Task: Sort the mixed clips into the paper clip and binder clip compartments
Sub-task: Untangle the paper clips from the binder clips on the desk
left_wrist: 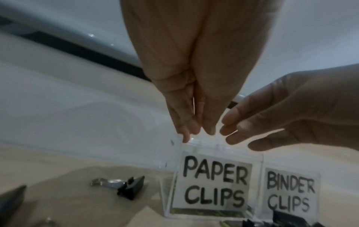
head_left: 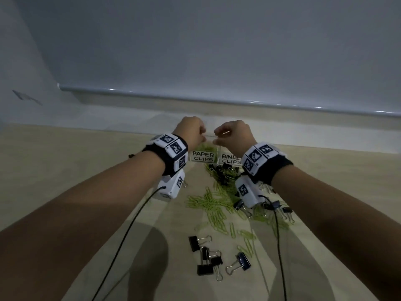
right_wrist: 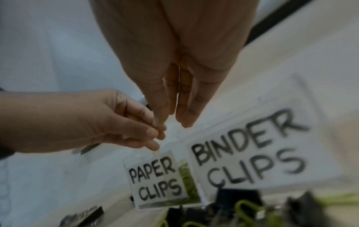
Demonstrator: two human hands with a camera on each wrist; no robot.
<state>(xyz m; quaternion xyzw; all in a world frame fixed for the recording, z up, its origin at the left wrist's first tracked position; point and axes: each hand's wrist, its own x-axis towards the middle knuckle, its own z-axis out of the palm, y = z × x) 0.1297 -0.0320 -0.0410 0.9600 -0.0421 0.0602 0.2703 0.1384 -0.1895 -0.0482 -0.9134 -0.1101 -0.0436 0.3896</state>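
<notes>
Binder clips (head_left: 205, 257) lie low in frame; both hands, left hand (head_left: 191, 132) and right hand (head_left: 233, 134), fingertips pinched together (contents indiscernible), above paper clip compartment (left_wrist: 215, 184); release risks overshoot.

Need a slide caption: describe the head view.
Both hands raised above labelled clip box; clips scattered on table.

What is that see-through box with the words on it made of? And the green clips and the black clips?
The box looks like clear hard plastic, maybe acrylic: you see through its shiny walls, and the labels look like paper. The green clips seem to be wire with a matte green coating, likely plastic. The black clips look like black painted metal with shiny silvery wire handles.
</notes>
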